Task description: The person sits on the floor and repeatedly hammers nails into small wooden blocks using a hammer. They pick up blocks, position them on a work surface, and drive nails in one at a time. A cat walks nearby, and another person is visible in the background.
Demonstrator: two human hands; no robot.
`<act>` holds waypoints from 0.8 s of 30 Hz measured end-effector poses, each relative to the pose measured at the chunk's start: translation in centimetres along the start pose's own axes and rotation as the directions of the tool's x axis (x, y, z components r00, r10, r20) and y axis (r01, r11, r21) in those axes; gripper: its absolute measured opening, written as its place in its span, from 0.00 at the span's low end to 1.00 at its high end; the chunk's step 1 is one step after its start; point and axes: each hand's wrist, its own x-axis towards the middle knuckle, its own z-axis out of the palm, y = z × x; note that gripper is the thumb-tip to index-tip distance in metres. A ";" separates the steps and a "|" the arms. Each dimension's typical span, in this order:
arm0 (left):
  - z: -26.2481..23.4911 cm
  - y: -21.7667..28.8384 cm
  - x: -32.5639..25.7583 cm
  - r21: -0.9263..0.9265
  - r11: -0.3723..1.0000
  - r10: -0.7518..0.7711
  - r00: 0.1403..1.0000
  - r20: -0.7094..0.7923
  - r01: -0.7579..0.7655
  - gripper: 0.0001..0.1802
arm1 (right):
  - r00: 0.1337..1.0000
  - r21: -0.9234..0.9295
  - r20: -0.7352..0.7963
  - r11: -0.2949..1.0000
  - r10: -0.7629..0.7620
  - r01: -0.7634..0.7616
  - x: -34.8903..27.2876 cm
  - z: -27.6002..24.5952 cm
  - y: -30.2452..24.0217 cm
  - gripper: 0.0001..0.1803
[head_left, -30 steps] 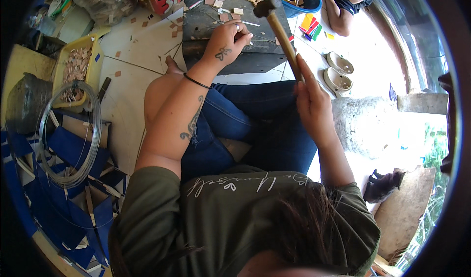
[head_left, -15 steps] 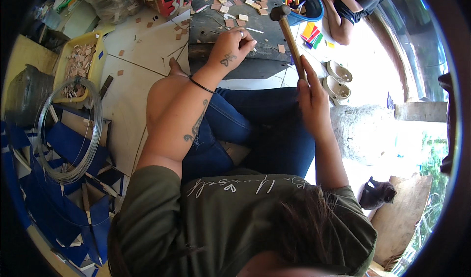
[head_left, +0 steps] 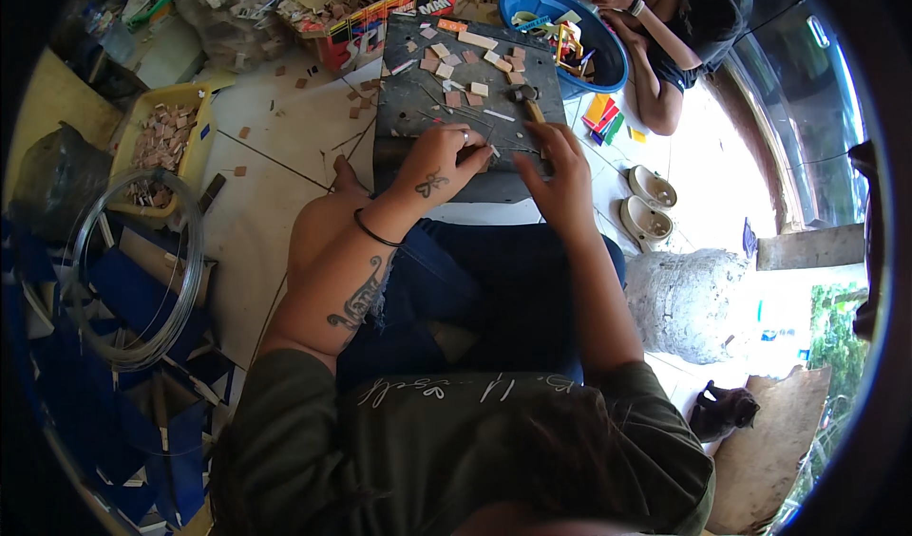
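since half a second ago the hammer [head_left: 534, 112] has come down to the right part of the black box [head_left: 404, 109], and the right hand [head_left: 563, 177] has reached forward, nearer the left hand [head_left: 445, 158]. the right hand is loose, its thumb well away from its fingers; the handle runs in behind the fingertips, so whether they touch it i cannot tell. the left hand has thumb and forefinger pinched on a small pale piece [head_left: 494, 150] at the near edge of the box, too small to make out.

just ahead of the hands, bits of wood [head_left: 479, 89] and a thin pale strip [head_left: 499, 115] lie scattered on the box top. beyond the right hand are a blue tub [head_left: 611, 78], coloured strips [head_left: 600, 115] and another person's bare leg [head_left: 662, 109]; nearer to it, to the right, a pair of pale clogs [head_left: 650, 189]. well left of the left hand are a yellow basket [head_left: 198, 151] of wood chips [head_left: 171, 135] and a wire coil [head_left: 193, 275]. a dark cat [head_left: 724, 413] is behind the right hand, further right.
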 end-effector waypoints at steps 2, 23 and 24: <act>-0.6 0.0 -0.1 -0.021 0.998 -0.050 0.995 0.083 0.051 0.08 | 0.996 0.105 0.088 0.994 0.016 -0.025 1.7 0.8 -0.7 0.15; -0.3 0.8 0.1 -0.248 0.965 -0.069 0.996 0.053 0.080 0.11 | 0.925 0.543 0.120 0.756 0.361 -0.366 3.3 0.8 -2.5 0.11; -0.2 0.8 0.0 -0.251 0.966 -0.051 0.998 0.048 0.061 0.11 | 0.921 0.520 0.129 0.766 0.367 -0.378 3.3 0.7 -2.6 0.11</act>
